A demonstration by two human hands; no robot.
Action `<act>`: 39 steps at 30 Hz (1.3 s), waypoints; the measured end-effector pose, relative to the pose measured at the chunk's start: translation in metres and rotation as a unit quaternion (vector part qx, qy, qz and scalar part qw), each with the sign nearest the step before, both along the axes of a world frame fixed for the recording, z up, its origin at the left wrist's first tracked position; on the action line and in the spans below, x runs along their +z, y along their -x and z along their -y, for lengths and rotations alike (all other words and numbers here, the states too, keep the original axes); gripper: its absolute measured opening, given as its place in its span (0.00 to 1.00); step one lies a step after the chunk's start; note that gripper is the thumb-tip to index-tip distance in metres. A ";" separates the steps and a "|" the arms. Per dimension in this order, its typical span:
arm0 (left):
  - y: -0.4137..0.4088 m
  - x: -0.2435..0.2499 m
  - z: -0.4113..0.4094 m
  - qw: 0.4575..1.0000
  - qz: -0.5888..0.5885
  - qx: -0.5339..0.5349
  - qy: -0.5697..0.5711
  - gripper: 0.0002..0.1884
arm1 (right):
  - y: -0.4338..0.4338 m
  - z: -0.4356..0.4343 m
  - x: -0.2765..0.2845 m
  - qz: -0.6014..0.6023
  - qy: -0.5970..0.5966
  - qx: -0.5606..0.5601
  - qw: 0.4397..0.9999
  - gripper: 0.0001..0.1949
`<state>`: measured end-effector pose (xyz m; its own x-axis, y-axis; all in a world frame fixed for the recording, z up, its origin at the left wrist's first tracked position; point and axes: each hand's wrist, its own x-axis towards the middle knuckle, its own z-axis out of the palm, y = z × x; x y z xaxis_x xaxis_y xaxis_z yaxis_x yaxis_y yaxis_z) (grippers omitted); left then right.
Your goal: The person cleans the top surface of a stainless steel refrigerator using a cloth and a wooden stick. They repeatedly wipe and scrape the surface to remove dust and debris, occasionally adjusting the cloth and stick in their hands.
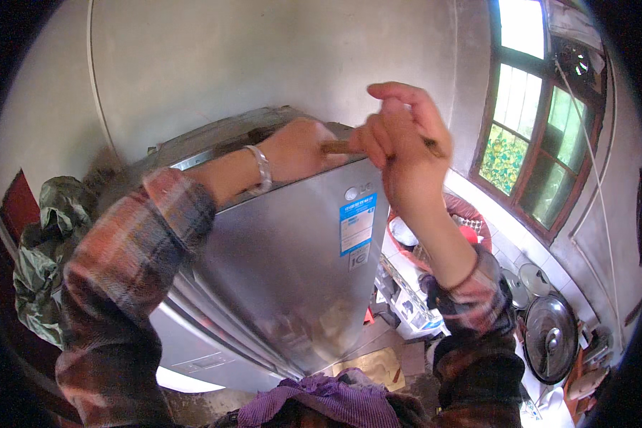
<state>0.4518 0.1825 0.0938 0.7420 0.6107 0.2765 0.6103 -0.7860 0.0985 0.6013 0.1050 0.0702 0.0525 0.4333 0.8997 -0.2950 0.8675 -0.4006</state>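
Observation:
In front of me stands a silver LG refrigerator [283, 251] with a blue-and-white label [356, 227] bearing writing on its door. My left hand [299, 147], slightly blurred and wearing a bracelet [261, 168], is curled at the upper edge of the door. A short brown stick-like thing [343, 147] runs from it to my right hand [404, 128]. The right hand is raised above the door's upper corner, its fingers curled around that thing, with the index finger bent outward. What exactly the brown thing is stays unclear, as both hands cover its ends.
Behind the refrigerator's dusty top [219, 131] rises a bare wall [273, 59]. A crumpled green cover [53, 257] lies at the left. On the right are a framed window [535, 134], a red basket [449, 206], a dark glass pot lid [551, 337] and a hanging cord [594, 187].

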 end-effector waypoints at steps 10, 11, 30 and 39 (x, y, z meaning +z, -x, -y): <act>0.082 0.034 0.009 0.998 -0.039 0.024 -0.045 0.40 | -0.015 0.001 0.030 0.021 -0.027 -0.049 0.998 0.10; 0.093 0.030 0.002 0.991 -0.079 0.096 -0.046 0.42 | -0.029 0.006 0.031 0.024 -0.046 -0.062 0.997 0.11; 0.059 -0.036 -0.200 0.906 -0.262 0.332 -0.023 0.18 | -0.193 0.244 -0.179 -0.320 0.078 -0.594 0.735 0.11; 0.042 -0.048 -0.401 0.940 -0.081 0.267 -0.196 0.14 | -0.210 0.262 -0.229 -0.263 0.181 -0.639 0.700 0.16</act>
<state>0.4095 0.5831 0.0454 0.4107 0.7827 0.4677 0.9101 -0.3208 -0.2623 0.8109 -0.1575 -0.1585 0.8880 -0.0745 0.4538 0.4397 0.4266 -0.7904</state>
